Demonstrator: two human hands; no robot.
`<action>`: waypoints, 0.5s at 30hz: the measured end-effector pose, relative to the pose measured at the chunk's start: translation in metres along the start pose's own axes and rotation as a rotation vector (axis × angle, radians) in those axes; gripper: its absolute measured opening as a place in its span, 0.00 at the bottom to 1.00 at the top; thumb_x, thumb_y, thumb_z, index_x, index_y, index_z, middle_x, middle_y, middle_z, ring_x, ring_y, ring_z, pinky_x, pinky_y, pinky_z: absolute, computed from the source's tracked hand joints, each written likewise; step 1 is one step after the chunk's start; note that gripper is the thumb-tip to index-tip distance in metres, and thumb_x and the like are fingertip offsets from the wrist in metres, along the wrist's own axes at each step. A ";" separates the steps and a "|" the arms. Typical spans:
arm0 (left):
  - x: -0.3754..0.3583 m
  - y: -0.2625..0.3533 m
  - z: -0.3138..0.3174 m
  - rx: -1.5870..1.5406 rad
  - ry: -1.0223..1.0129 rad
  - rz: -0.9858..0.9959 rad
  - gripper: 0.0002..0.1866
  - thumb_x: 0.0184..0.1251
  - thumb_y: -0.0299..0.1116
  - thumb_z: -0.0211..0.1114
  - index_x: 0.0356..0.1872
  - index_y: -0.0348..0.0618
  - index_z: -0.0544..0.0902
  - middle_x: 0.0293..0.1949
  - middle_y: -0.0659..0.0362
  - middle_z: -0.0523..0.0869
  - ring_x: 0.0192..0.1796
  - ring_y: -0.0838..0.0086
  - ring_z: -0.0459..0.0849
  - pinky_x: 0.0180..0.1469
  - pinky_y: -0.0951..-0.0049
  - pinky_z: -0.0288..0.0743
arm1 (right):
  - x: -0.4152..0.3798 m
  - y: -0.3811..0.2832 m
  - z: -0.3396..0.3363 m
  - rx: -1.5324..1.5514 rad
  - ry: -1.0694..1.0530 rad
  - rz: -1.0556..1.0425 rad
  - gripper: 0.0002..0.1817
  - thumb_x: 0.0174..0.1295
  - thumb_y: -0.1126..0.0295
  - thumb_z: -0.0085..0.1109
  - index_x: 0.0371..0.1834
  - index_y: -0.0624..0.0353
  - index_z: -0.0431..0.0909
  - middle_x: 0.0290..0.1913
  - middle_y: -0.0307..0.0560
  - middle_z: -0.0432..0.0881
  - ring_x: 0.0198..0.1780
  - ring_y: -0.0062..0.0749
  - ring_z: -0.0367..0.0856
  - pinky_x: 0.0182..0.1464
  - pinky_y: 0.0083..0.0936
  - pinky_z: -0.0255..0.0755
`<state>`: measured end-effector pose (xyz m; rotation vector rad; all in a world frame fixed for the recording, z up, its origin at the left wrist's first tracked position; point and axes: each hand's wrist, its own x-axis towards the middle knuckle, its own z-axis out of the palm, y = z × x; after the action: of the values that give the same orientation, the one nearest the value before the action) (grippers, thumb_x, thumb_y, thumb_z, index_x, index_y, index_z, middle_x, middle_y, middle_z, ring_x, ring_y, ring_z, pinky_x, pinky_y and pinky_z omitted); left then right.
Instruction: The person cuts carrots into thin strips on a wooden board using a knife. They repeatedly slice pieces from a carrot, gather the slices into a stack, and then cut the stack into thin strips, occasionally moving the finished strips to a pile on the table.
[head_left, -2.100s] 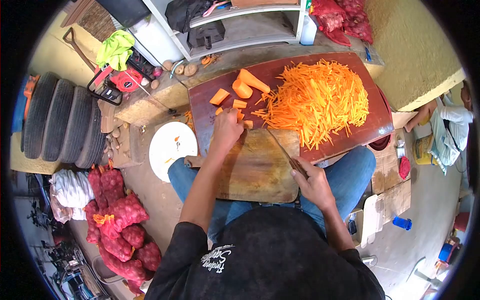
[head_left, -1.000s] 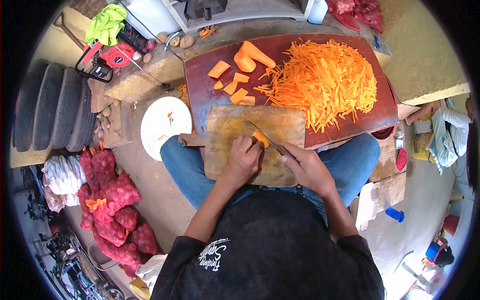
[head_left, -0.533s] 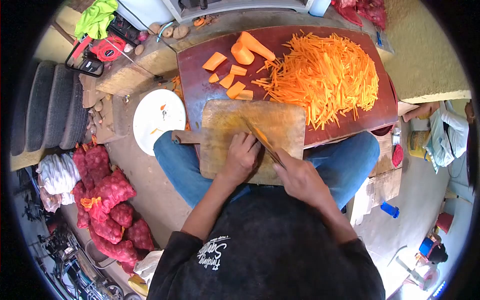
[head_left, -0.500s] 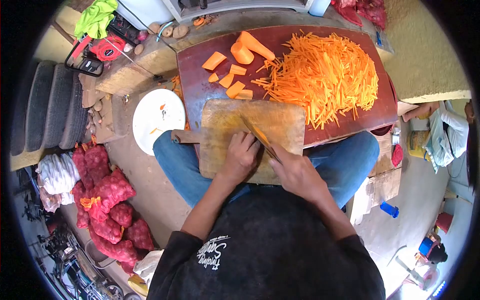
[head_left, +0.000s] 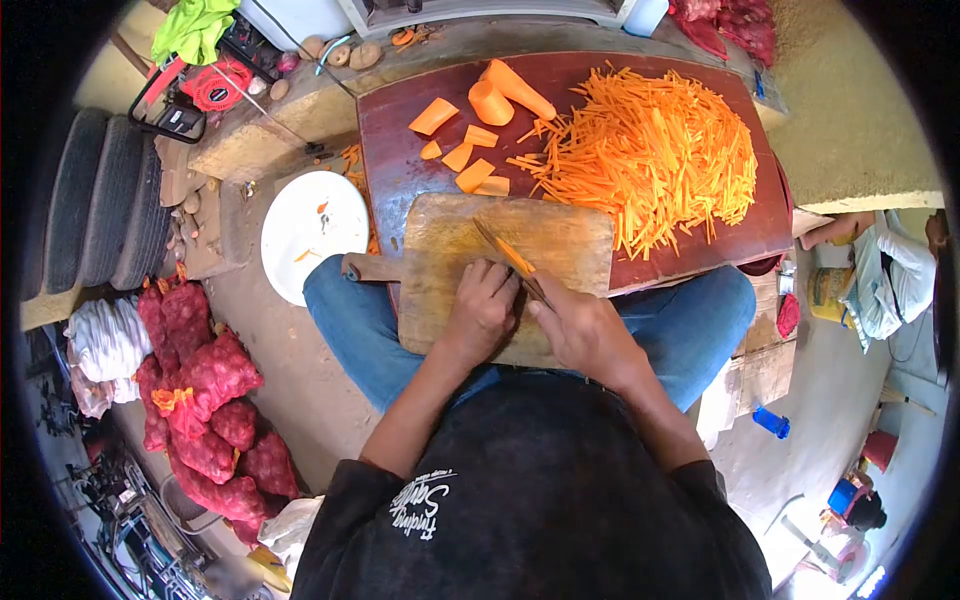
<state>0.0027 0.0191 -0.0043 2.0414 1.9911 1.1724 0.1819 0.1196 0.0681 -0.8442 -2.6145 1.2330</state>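
My right hand (head_left: 585, 335) grips a knife (head_left: 487, 236), its blade angled up and left over the wooden cutting board (head_left: 565, 230). A thin strip of carrot (head_left: 516, 258) lies along the blade. On the board, just left of the knife, my left hand (head_left: 483, 310) is closed with its fingers curled down; whatever they press on is hidden beneath them. Beyond the board, several cut carrot chunks (head_left: 457, 157) and larger carrot pieces (head_left: 520, 90) rest on the dark red table (head_left: 385, 150). A big heap of carrot sticks (head_left: 660, 150) covers its right side.
A white bucket (head_left: 315, 225) with a few orange scraps inside stands left of the table. Red mesh sacks (head_left: 210, 400) are piled on the floor at left, near stacked tires (head_left: 100, 200). A blue object (head_left: 771, 422) lies on the floor at right.
The knife has turned slightly, its tip shifting a little up and left, and my right hand has tilted with it. My left hand keeps its place on the board.
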 end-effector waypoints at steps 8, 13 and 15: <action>-0.005 -0.005 0.004 0.023 0.012 -0.023 0.15 0.54 0.20 0.75 0.46 0.33 0.90 0.45 0.50 0.84 0.48 0.52 0.82 0.52 0.53 0.77 | -0.024 -0.006 -0.005 -0.022 0.003 -0.003 0.21 0.81 0.69 0.66 0.72 0.62 0.77 0.43 0.73 0.90 0.46 0.75 0.90 0.44 0.58 0.84; -0.006 -0.006 0.004 0.079 -0.011 -0.025 0.15 0.55 0.21 0.75 0.45 0.34 0.90 0.44 0.51 0.83 0.46 0.54 0.80 0.49 0.54 0.74 | -0.002 -0.002 -0.005 -0.019 -0.002 0.000 0.21 0.80 0.69 0.67 0.72 0.61 0.76 0.43 0.73 0.90 0.46 0.75 0.90 0.44 0.58 0.84; -0.007 -0.007 0.005 0.074 0.008 -0.023 0.15 0.54 0.22 0.75 0.45 0.34 0.90 0.44 0.52 0.83 0.46 0.54 0.80 0.49 0.54 0.74 | -0.023 -0.009 -0.016 -0.036 -0.020 0.033 0.22 0.80 0.67 0.67 0.72 0.61 0.75 0.37 0.72 0.90 0.41 0.73 0.92 0.42 0.62 0.85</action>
<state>-0.0001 0.0168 -0.0146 2.0440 2.0869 1.1205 0.2029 0.1130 0.0882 -0.8890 -2.6564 1.2128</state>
